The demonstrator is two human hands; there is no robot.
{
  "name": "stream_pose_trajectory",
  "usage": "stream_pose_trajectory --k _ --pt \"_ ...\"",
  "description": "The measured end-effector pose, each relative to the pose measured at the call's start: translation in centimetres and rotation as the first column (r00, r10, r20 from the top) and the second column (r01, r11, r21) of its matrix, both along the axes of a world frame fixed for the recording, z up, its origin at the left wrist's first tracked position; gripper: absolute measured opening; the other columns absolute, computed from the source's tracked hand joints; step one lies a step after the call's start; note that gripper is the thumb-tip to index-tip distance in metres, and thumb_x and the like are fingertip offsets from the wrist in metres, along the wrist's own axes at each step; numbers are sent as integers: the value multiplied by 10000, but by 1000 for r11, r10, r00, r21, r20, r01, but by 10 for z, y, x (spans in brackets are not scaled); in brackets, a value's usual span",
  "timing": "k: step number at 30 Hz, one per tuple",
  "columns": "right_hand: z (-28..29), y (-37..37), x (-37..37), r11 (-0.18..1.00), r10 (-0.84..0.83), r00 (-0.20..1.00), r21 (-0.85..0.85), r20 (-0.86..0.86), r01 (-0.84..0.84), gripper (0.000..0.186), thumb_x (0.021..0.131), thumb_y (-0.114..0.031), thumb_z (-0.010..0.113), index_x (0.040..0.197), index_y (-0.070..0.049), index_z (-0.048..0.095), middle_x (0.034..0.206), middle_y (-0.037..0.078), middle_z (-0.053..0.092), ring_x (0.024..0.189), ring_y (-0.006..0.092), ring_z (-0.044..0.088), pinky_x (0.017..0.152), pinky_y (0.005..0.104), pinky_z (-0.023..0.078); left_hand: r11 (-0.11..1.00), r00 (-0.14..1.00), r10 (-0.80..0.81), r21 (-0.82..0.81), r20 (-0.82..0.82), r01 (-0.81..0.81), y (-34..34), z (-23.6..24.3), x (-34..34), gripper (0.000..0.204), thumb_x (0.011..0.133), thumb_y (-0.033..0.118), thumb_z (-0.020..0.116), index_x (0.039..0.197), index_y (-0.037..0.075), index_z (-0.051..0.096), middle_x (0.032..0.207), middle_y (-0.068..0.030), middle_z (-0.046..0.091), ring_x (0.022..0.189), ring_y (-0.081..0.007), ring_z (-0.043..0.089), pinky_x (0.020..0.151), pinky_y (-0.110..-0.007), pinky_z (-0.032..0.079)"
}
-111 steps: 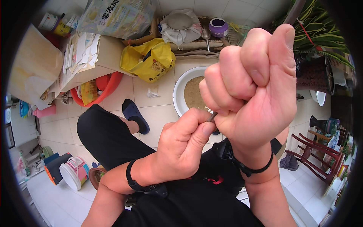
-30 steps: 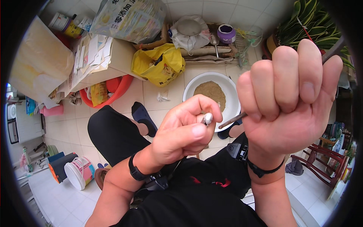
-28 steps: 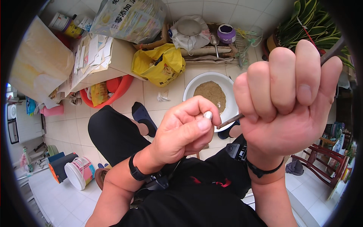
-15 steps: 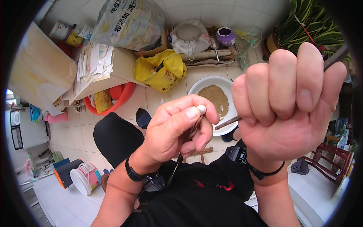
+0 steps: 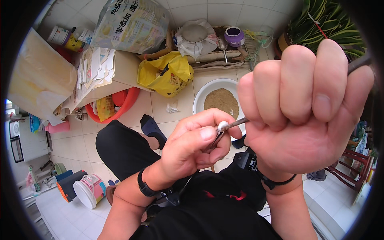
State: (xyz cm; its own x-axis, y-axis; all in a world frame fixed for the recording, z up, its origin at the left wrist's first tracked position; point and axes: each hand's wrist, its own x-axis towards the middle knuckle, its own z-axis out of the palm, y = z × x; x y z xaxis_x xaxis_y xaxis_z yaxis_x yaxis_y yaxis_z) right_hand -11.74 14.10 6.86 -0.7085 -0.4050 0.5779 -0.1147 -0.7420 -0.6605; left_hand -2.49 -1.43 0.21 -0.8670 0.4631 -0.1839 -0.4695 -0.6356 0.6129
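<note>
My left hand (image 5: 194,142) is closed, pinching a small white rounded piece (image 5: 222,126) between thumb and curled forefinger, along with a thin dark item (image 5: 217,139) whose shape is partly hidden by the fingers. My right hand (image 5: 304,112) is curled in a fist, palm up, around a dark rod (image 5: 357,63) that slants from the upper right down to the left; its lower end meets the white piece. Behind both hands, a white basin (image 5: 199,96) on the tiled floor holds brown grainy material (image 5: 220,102), with a few pale flecks, partly hidden by my hands.
A yellow bag (image 5: 164,74) and a red tub (image 5: 132,102) with items stand ahead left, beside stacked papers (image 5: 94,68). A sieve (image 5: 194,34) and purple pot (image 5: 236,38) sit by the wall. A plant (image 5: 328,20) and wooden chair (image 5: 352,164) are right, a white bucket (image 5: 84,192) left.
The rod's end, apart from the white piece in recent frames, now meets it. My right hand shifted slightly right. Earliest, my left fingers pinched the rod's tip and no white piece showed.
</note>
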Motion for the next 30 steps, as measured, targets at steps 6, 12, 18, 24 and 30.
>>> stream_pose_trajectory --k 6,12,18,24,30 --pt "-1 6 -2 999 32 999 -10 13 -32 450 1141 -451 269 850 -168 464 637 -27 376 503 120 267 492 290 268 999 999 -20 32 -29 21 -1 -1 2 400 1085 343 481 1194 -28 585 643 -2 463 504 -32 285 445 -213 211" --pt "-3 7 2 1000 -18 999 -22 30 19 444 1138 -454 288 831 -170 439 634 -27 359 506 117 252 492 291 256 1000 1000 -6 1 -8 6 0 2 2 397 1107 335 452 1190 -30 587 602 8 431 478 -38 271 432 -222 210" --pt "-5 7 5 1000 -8 999 -22 41 9 444 1138 -452 291 825 -170 429 632 -27 355 506 117 252 491 292 254 1000 1000 -2 24 -17 2 1 0 0 398 1118 330 433 1187 -31 584 593 11 411 462 -45 257 422 -232 206" --pt "-9 3 6 1000 16 998 -28 55 -15 443 1138 -450 293 819 -170 420 630 -27 352 506 117 251 491 294 252 998 1000 -1 58 9 1 1 4 1 387 1132 318 410 1179 -33 567 611 36 358 470 -43 225 432 -242 183" --pt "-12 1 5 999 45 997 -31 64 -43 443 1138 -449 296 814 -170 411 628 -27 348 506 117 250 490 295 250 1000 1000 13 -9 24 -13 3 9 5 361 1132 318 412 1125 -19 543 629 49 340 491 -41 224 450 -240 183"
